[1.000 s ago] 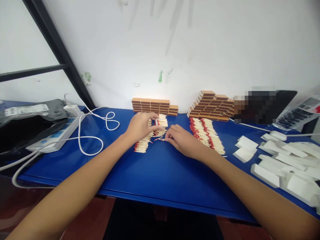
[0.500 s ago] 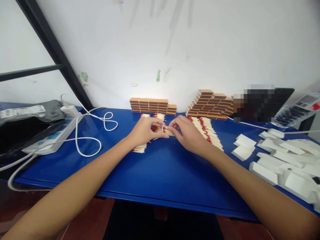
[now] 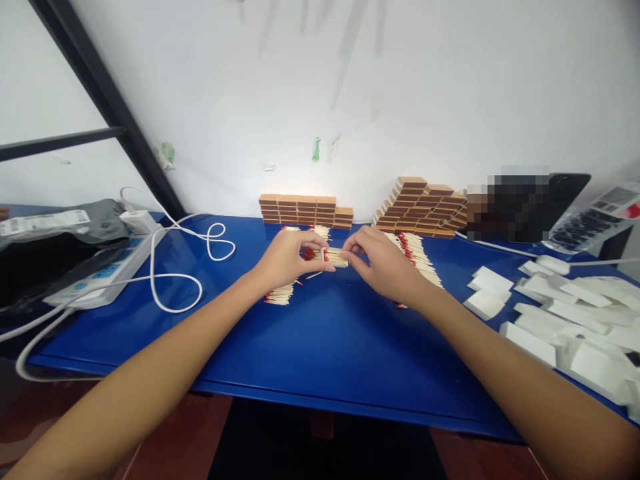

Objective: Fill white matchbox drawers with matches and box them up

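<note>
Between my two hands is a small white matchbox tray (image 3: 336,257) filled with red-tipped matches. My left hand (image 3: 294,257) grips its left end between thumb and fingers. At the right end, the thumb and fingers of my right hand (image 3: 373,257) are closed on the tray's edge and the match ends. Loose matches (image 3: 280,295) lie in a pile below my left hand, with more red heads behind its fingers. Rows of matches (image 3: 420,260) spread on the table beyond my right hand, partly hidden by it.
Brown matchbox sleeves (image 3: 299,210) stand stacked against the wall, with a taller stack (image 3: 420,208) to the right. White empty trays (image 3: 575,320) are heaped on the blue table (image 3: 310,353) at right. A power strip (image 3: 107,277) and looping white cable (image 3: 153,260) lie left.
My right hand has shifted slightly right along the tray, so more of the matches inside now show. My left hand has stayed nearly in place.
</note>
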`<state>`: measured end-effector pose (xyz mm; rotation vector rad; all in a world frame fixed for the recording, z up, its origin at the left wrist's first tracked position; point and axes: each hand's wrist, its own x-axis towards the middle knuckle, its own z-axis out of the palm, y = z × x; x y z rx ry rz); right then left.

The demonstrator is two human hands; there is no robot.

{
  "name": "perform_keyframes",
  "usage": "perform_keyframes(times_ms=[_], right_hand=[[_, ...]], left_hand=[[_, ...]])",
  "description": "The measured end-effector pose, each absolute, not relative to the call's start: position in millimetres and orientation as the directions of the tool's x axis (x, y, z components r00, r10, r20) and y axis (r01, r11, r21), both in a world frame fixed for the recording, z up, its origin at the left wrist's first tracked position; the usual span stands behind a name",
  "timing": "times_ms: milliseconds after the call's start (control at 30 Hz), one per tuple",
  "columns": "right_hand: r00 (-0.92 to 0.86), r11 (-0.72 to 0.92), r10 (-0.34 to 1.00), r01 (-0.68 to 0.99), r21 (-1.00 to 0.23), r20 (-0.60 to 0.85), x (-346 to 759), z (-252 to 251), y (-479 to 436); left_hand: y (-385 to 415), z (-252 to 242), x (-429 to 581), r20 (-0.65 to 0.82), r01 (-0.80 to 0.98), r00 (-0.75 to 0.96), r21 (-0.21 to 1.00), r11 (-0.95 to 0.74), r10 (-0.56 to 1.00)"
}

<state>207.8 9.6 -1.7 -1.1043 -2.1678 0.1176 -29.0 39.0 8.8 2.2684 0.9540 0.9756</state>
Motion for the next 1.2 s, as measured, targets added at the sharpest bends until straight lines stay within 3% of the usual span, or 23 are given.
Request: perform_keyframes(times_ms=[300, 567, 1200], right_hand=[[-0.369, 0.657, 0.708, 0.657, -0.37, 0.602, 202, -1, 5], [-0.568, 0.732, 0.675, 0.594, -0.334, 0.47, 182, -29, 4], [-0.528, 0.68, 0.724, 0.656, -0.327, 0.444, 180, -32, 8]], left_hand=[[45, 9, -33, 0.464, 0.475, 0.44, 0.606, -0.638, 0.769], [47, 15, -38, 0.489, 0.594, 0.343, 0.548, -0.589, 0.802], [46, 16, -38, 0.509, 0.633, 0.361, 0.481, -0.606, 0.782]])
